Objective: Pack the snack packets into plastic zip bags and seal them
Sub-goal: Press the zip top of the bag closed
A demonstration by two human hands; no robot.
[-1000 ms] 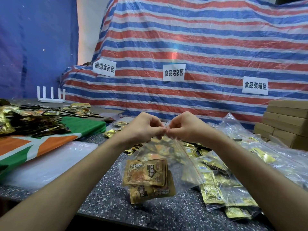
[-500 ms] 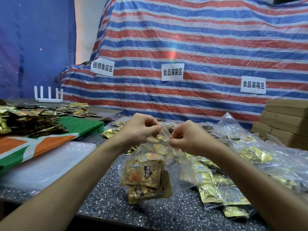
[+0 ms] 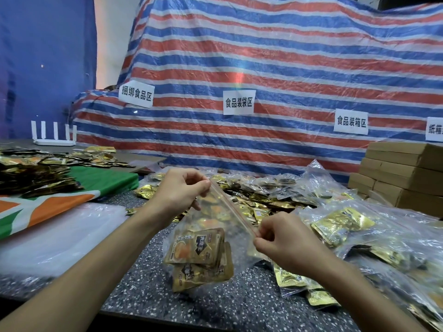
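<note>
The upper corner of the zip bag (image 3: 217,226) is pinched by the left hand (image 3: 178,191), fingers curled. The bag is held above the speckled table (image 3: 143,279), with gold snack packets (image 3: 197,248) gathered at its bottom. The lower end of its red strip is pinched by the right hand (image 3: 285,246); the strip seems pressed closed, though blurred.

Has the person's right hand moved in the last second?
Yes. The right hand has slid down and to the right along the bag's zip strip, away from the left hand and farther below the middle paper sign.
</note>
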